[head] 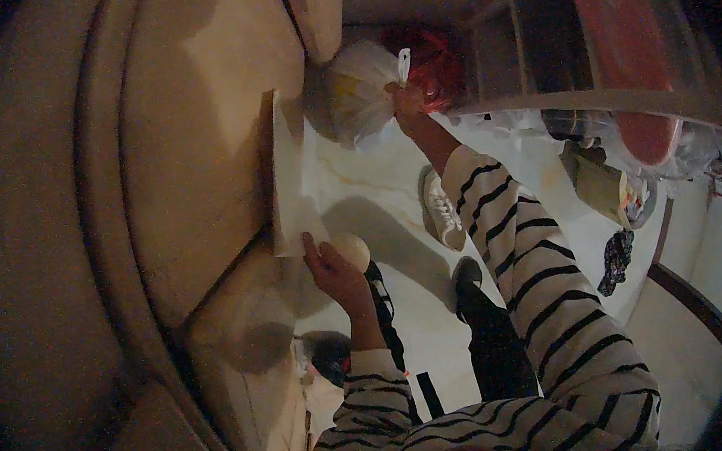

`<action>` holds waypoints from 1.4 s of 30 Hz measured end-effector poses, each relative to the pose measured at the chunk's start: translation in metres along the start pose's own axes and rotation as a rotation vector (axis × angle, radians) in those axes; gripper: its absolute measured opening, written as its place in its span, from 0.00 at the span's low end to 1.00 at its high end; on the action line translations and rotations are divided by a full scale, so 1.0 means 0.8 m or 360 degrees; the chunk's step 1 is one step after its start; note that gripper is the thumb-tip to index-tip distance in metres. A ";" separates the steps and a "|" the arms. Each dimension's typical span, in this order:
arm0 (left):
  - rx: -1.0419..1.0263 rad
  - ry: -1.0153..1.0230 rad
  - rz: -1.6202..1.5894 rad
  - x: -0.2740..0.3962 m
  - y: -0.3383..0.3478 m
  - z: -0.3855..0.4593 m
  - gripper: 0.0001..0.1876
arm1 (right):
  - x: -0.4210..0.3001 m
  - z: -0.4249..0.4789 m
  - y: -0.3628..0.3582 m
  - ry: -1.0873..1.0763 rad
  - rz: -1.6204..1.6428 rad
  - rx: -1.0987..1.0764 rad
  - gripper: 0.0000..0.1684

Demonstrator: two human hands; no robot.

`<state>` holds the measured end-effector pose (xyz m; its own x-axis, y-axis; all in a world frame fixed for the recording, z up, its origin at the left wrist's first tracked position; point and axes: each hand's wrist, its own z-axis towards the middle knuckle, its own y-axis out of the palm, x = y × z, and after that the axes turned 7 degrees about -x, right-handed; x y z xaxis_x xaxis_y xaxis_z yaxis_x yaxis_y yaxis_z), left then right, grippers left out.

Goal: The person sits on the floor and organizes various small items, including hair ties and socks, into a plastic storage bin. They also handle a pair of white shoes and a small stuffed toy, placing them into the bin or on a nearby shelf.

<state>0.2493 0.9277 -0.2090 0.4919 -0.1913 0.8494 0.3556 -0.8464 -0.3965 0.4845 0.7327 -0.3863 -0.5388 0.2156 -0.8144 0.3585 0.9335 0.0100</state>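
Note:
My right hand (408,104) is closed round the gathered neck of a translucent plastic bag (358,87), with its white tied end standing up above the fingers. Something yellowish shows faintly inside the bag. Lower down, my left hand (337,271) has its fingers at the near corner of a thin pale panel (291,180), seemingly pinching its edge. A round cream-coloured object (353,252) shows just beside that hand; whether the hand touches it is unclear. The panel stands out from a large beige surface (199,143) on the left.
A red plastic bag (434,71) lies beyond my right hand. At the right stand a shelf-like frame (582,100) and a long red object (643,104), near several clear bags. A crumpled black bag (616,261) lies on the pale floor. A white laced shoe (442,212) shows below my right arm.

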 end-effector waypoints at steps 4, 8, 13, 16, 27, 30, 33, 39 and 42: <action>-0.0017 0.0060 -0.0046 -0.020 -0.004 0.006 0.24 | -0.033 -0.011 0.025 0.0008 -0.0520 0.0117 0.18; -0.0080 0.0021 -0.0011 -0.038 0.006 0.014 0.24 | -0.063 0.028 -0.002 -0.0508 -0.0648 0.0032 0.19; -0.0110 0.0129 0.0082 0.010 0.016 0.014 0.24 | -0.106 0.057 0.004 -0.0586 -0.0454 0.0334 0.19; -0.0035 0.0070 -0.0102 -0.001 0.008 0.012 0.24 | -0.086 0.056 0.044 -0.0776 -0.0243 0.0250 0.19; -0.0147 0.0143 -0.0033 0.007 0.032 0.013 0.24 | 0.006 0.047 0.012 -0.0530 -0.1043 -0.0509 0.18; -0.0156 0.0128 -0.0088 0.004 0.036 0.010 0.24 | -0.017 0.015 0.012 -0.0317 -0.1090 -0.0574 0.18; -0.0229 0.0013 0.0004 0.020 0.038 0.004 0.24 | -0.029 0.006 -0.016 -0.0179 -0.0827 -0.0716 0.19; -0.0245 0.0064 0.0241 -0.016 0.031 0.010 0.26 | -0.013 -0.034 -0.109 -0.0117 -0.0161 -0.0592 0.18; -0.0436 -0.0083 0.0014 -0.010 0.049 -0.008 0.27 | 0.113 -0.037 -0.240 -0.0320 -0.0672 -0.0524 0.15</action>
<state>0.2546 0.8926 -0.2290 0.5368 -0.1794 0.8244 0.1262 -0.9491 -0.2887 0.3448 0.5813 -0.4446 -0.4166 -0.2242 -0.8810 -0.1302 0.9738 -0.1862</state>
